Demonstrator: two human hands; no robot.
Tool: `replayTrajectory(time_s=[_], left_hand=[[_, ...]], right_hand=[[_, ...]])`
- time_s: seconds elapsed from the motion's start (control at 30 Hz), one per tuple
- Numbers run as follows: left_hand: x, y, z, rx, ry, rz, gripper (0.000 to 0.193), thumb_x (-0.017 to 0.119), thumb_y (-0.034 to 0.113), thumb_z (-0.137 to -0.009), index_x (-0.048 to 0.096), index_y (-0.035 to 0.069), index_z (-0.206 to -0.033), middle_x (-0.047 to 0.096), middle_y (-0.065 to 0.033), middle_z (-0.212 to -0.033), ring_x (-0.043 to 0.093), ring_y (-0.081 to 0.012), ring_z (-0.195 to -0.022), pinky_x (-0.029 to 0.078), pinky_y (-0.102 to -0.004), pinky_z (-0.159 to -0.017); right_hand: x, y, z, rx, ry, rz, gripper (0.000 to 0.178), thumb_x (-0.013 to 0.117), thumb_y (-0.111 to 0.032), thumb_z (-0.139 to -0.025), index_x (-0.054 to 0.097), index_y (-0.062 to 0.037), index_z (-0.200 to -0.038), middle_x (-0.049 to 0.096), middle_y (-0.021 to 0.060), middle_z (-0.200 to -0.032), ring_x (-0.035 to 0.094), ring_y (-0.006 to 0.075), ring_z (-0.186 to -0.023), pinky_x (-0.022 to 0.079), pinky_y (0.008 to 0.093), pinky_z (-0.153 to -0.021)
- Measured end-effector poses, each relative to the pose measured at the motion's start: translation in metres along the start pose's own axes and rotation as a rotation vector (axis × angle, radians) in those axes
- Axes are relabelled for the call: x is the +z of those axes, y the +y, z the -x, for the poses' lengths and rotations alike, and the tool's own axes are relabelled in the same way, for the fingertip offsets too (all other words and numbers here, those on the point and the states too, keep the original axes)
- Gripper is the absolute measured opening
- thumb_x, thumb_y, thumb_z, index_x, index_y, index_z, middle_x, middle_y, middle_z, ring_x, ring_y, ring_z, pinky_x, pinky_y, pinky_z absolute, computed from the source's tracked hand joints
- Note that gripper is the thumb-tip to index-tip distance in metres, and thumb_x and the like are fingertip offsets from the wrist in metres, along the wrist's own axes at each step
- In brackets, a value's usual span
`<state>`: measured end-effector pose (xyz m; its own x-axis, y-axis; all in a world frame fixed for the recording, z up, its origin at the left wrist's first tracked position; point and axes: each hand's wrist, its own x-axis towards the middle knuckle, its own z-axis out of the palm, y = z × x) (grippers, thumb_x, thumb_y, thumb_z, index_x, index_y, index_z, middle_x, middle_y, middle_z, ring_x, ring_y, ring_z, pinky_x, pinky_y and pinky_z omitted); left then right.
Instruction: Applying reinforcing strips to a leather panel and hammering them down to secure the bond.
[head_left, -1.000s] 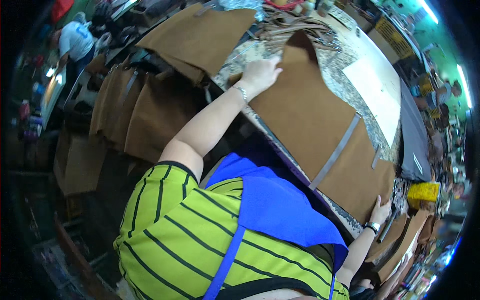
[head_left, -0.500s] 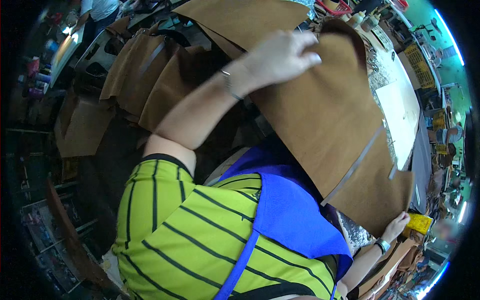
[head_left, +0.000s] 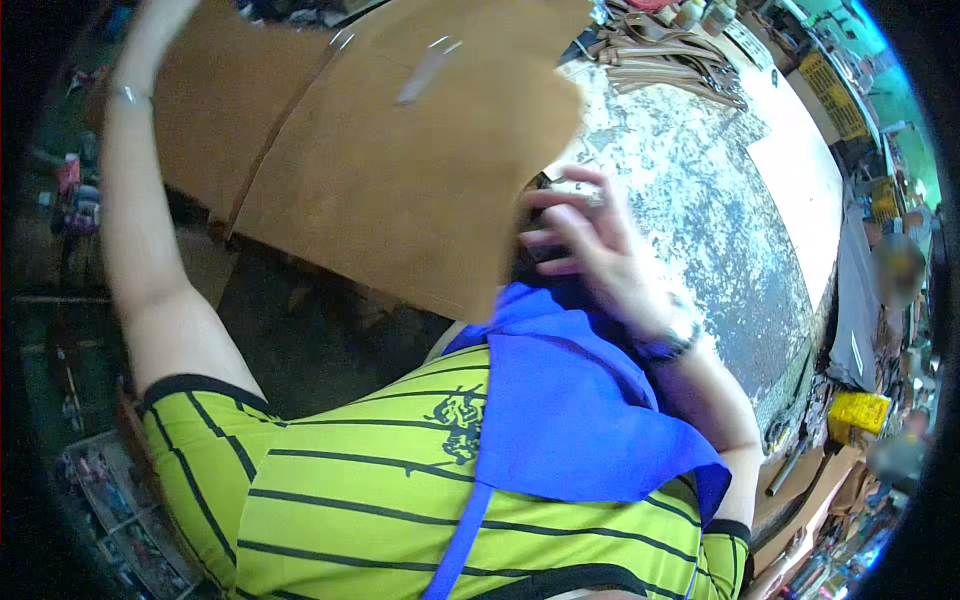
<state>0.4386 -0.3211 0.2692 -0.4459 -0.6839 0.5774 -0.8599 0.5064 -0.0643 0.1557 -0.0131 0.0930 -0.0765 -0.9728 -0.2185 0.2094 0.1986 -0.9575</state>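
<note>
A large brown leather piece [head_left: 400,170] with a loose right edge reaches leftward over the dark gap at my side. Grey strips, one of them a tape strip [head_left: 425,78], lie on its upper face. A second brown leather panel [head_left: 225,90] is beside it on the left, parted from it by a dark seam line. My left hand [head_left: 168,12] is at the far upper left near that panel; its fingers are cut off by the picture's edge. My right hand [head_left: 600,235] hangs just right of the leather's edge with its fingers apart, holding nothing, slightly blurred.
A worn, mottled worktop [head_left: 690,210] curves around to the right, bearing a bundle of brown straps [head_left: 670,65] and a white sheet [head_left: 800,190]. Dark grey material [head_left: 855,320] hangs along its right side, above a yellow block [head_left: 858,412]. A yellow crate [head_left: 835,100] stands farther back.
The brown leather has swung from right to left, uncovering the worktop and straps. My left hand moved far to the upper left. My right hand let go of the leather's corner and came inward.
</note>
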Motion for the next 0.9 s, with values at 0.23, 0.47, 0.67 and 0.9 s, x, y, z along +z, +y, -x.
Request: replayTrajectory(time_s=[0.23, 0.47, 0.67, 0.9], left_hand=[[0.015, 0.27, 0.164, 1.095, -0.276, 2.238, 0.04, 0.063, 0.056, -0.079, 0.064, 0.016, -0.073, 0.063, -0.0042, -0.065, 0.059, -0.0187, -0.054, 0.047, -0.0324, -0.055], [-0.027, 0.341, 0.16, 1.352, -0.819, 2.763, 0.045, 0.045, 0.06, -0.088, 0.066, 0.02, -0.085, 0.062, -0.0055, -0.078, 0.051, -0.0124, -0.047, 0.035, -0.0245, -0.042], [-0.041, 0.393, 0.178, 1.23, -1.305, 3.14, 0.047, 0.037, 0.06, -0.091, 0.069, 0.026, -0.094, 0.061, -0.0095, -0.08, 0.045, -0.0121, -0.045, 0.029, -0.0232, -0.039], [-0.06, 0.421, 0.185, 1.174, -1.83, 3.009, 0.041, 0.041, 0.058, -0.091, 0.069, 0.029, -0.094, 0.061, -0.0092, -0.077, 0.045, -0.0107, -0.043, 0.028, -0.0238, -0.038]], right_hand=[[-0.057, 0.087, 0.047, 0.037, -0.012, 0.318, 0.034, 0.058, -0.014, -0.091, 0.046, -0.0051, -0.121, 0.064, 0.0064, -0.094, 0.06, 0.0091, -0.084, 0.049, 0.0248, -0.072], [-0.108, 0.115, 0.178, 0.095, 0.651, 0.115, 0.027, 0.057, -0.02, -0.093, 0.054, -0.0063, -0.115, 0.063, 0.0027, -0.098, 0.059, 0.0074, -0.082, 0.048, 0.0219, -0.07], [-0.11, 0.138, 0.253, 0.066, 0.979, -0.039, 0.026, 0.056, -0.024, -0.093, 0.055, -0.0072, -0.113, 0.063, 0.0017, -0.1, 0.058, 0.0057, -0.081, 0.046, 0.0194, -0.065], [-0.165, 0.137, 0.334, -0.127, 1.43, 0.167, 0.016, 0.057, -0.016, -0.092, 0.061, -0.0035, -0.101, 0.063, 0.0004, -0.087, 0.056, 0.0047, -0.074, 0.046, 0.0191, -0.065]])
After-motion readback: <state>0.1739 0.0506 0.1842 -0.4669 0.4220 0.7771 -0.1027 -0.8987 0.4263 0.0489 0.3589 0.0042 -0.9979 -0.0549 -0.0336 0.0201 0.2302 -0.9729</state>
